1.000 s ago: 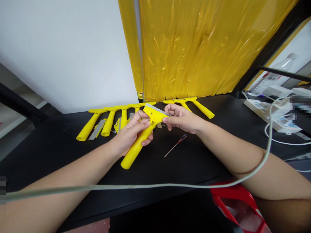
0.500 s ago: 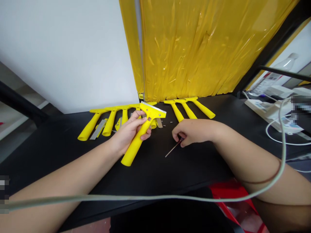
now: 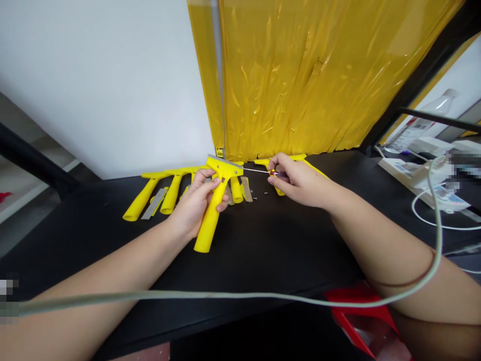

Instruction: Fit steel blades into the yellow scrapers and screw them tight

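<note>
My left hand (image 3: pixel 197 203) is wrapped round a yellow scraper (image 3: pixel 209 220), its wide head up and a metal blade along the top edge. Two small screws show on the face of that head. In my right hand (image 3: pixel 300 181) is a screwdriver (image 3: pixel 276 174) with a dark reddish handle, pinched between thumb and fingers. Its thin shaft points left, the tip at the right end of the scraper head; whether it touches a screw I cannot tell. Behind my left hand lie more yellow scrapers (image 3: pixel 141 200) in a row, with a loose metal blade (image 3: pixel 153 204) among them.
Small screws (image 3: pixel 266 193) lie on the black table (image 3: pixel 263 255) between my hands. White devices with cables (image 3: pixel 424 175) and a plastic bottle (image 3: pixel 424 120) stand at the right. A pale cable (image 3: pixel 225 295) crosses in front of me. A yellow film-covered panel (image 3: pixel 300 75) rises behind.
My right hand has lifted up from near the table, and the screwdriver now points left at the scraper head. The held scraper has shifted slightly left and tilted.
</note>
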### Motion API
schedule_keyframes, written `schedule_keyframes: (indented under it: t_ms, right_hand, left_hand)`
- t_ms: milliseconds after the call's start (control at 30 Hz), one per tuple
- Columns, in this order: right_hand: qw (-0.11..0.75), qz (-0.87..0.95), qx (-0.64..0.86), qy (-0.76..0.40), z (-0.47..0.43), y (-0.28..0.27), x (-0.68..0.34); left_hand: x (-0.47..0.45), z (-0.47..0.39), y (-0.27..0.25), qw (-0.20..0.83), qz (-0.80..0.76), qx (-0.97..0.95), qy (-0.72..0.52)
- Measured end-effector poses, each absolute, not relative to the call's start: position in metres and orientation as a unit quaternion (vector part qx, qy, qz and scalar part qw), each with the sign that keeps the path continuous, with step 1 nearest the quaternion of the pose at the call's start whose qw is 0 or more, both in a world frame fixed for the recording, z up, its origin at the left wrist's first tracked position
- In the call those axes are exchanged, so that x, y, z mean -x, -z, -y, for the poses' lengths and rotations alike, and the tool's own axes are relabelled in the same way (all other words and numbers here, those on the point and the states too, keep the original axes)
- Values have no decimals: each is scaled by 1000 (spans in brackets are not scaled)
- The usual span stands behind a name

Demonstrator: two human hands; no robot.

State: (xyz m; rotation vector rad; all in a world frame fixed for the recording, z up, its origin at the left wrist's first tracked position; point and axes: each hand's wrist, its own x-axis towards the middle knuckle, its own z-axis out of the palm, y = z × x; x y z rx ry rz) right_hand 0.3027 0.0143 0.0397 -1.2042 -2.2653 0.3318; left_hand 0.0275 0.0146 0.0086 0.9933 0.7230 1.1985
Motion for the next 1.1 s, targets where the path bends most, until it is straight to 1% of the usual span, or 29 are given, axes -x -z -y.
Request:
schedule_keyframes:
  t_ms: [233,633,1100]
  right_hand:
    - [268,843,457,-92,-15,-37,-303]
    - [268,848,449,-82,-15,-36,-302]
    - [274,844,452,-90,-16,-36,-303]
  left_hand:
    - [-28,-14,-8,649,-327,-445,-523]
    - [-28,-11,-10,643,-326,-477,-503]
    - [-28,-11,-6,650,-330,-451,-515]
